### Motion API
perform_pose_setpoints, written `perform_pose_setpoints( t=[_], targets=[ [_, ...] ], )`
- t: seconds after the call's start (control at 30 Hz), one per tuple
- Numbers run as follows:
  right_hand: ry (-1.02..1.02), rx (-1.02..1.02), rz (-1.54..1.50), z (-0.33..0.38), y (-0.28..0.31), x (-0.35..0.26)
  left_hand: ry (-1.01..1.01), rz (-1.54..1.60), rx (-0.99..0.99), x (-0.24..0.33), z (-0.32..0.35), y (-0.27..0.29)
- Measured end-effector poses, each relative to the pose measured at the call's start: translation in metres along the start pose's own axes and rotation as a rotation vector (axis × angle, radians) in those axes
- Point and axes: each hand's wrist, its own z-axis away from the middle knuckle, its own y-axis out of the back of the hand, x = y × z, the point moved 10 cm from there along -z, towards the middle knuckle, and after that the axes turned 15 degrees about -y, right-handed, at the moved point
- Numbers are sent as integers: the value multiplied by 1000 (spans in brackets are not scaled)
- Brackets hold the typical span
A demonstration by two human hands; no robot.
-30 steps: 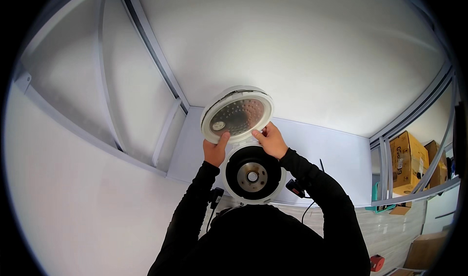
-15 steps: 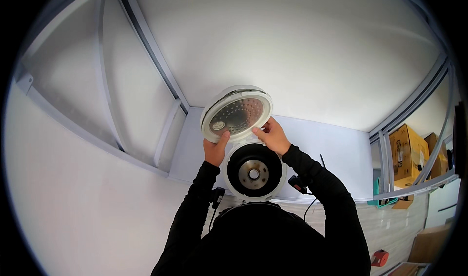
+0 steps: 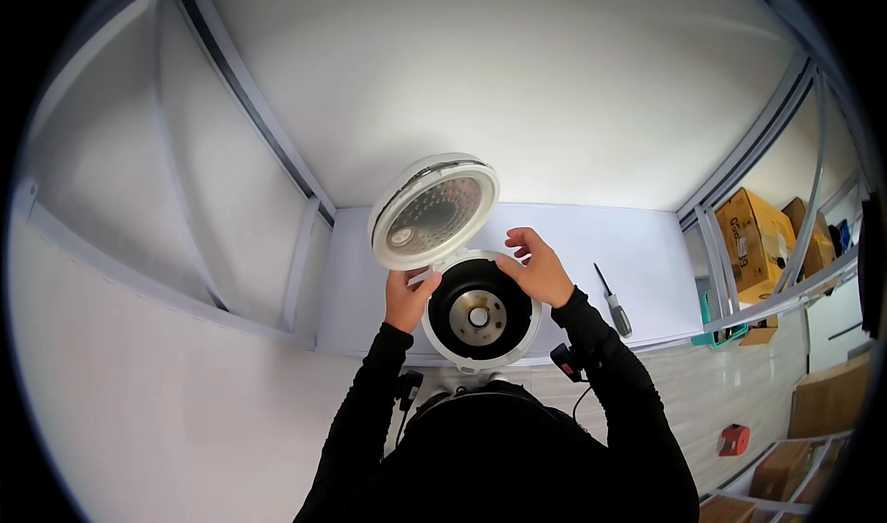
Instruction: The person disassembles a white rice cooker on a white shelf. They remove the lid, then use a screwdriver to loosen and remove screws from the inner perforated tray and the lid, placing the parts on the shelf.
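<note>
A white rice cooker [image 3: 471, 368] stands on the pale worktop with its round lid [image 3: 381, 237] tilted up at the back. Down in its black-walled cavity a round metal heating plate [image 3: 494, 327] shows; no inner pot sits there. My left hand [image 3: 404, 303] grips the cooker's left side just under the lid, thumb at the rim, fingers partly hidden. On the other side my right hand [image 3: 545, 272] is open, its thumb near the right rim and its fingers spread above the worktop.
A screwdriver [image 3: 617, 312] lies right of the cooker on the worktop [image 3: 647, 246]. Metal frame posts [image 3: 305, 172] flank the table. Beyond the right edge are cardboard boxes [image 3: 753, 246], a teal basket [image 3: 721, 332] and a red object [image 3: 735, 441] on the floor.
My right hand has let go of the lid and moved right and down. My left hand has slid off the lid's lower edge to the cooker's side. The screwdriver has come into full view.
</note>
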Motion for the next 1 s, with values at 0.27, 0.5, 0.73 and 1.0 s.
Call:
perform_pose_setpoints(
  t=[0.27,0.5,0.73,1.0],
  targets=[
    [15,235,59,49,27,15,-106,-96,87,18,38,29],
    [-41,283,89,65,60,50,-340,-82,179,71,56,29],
    [62,437,348,61,130,125,-424,-51,93,130,74,-64],
    [-143,296,709,71,177,262,-353,10,-159,118,101,-228]
  ],
)
